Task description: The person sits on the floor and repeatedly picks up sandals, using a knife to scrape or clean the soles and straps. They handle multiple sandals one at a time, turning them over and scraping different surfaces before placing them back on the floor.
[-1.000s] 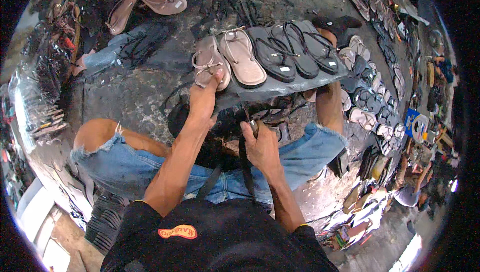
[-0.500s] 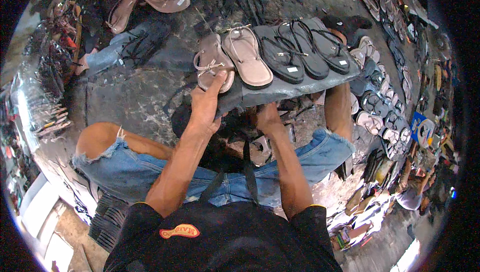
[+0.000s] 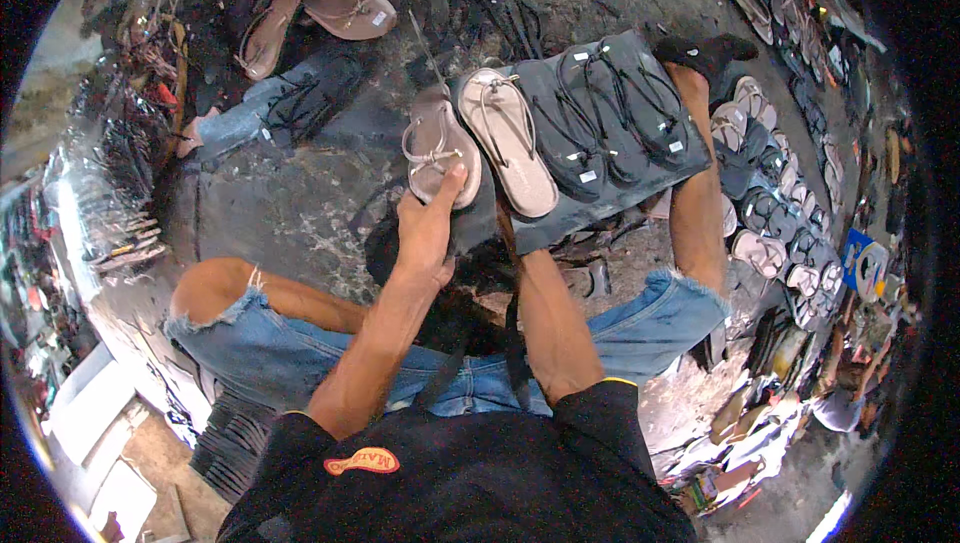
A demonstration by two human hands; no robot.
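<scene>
Currently viewing from head cam, looking down at own lap. Left hand [image 3: 428, 228] rests on the heel end of a taupe sandal [image 3: 440, 148], thumb up along the heel, fingers curled under the edge below it; looks like a pinch on the sandal plus what carries it, though fingertips are hidden. Sandal lies sole-down, straps up, at the left end of a dark board [image 3: 600, 113], partly overhanging the board's left edge.

Right hand: forearm [image 3: 545, 313] runs up beneath the board's near edge, hand itself hidden under it. Can't tell if spread or closed. My read: it props the board from below, which would explain why the board sits tilted and off the ground.

Board also leans on the right shin [image 3: 695, 193], so it is braced at more than one spot.

Row on board, left to right: taupe sandal, beige sandal [image 3: 510, 143] just beside it, then black flip-flops [image 3: 615, 113] packed edge to edge, small white tags on them. All toes point away from me, straps up; prob. laid that way so each one shows at a glance.

Surroundings: concrete floor [image 3: 300, 213], loose brown sandals [image 3: 340, 8] upper left, long rows of finished sandals [image 3: 775, 213] along the right side, well apart from the hands.
</scene>
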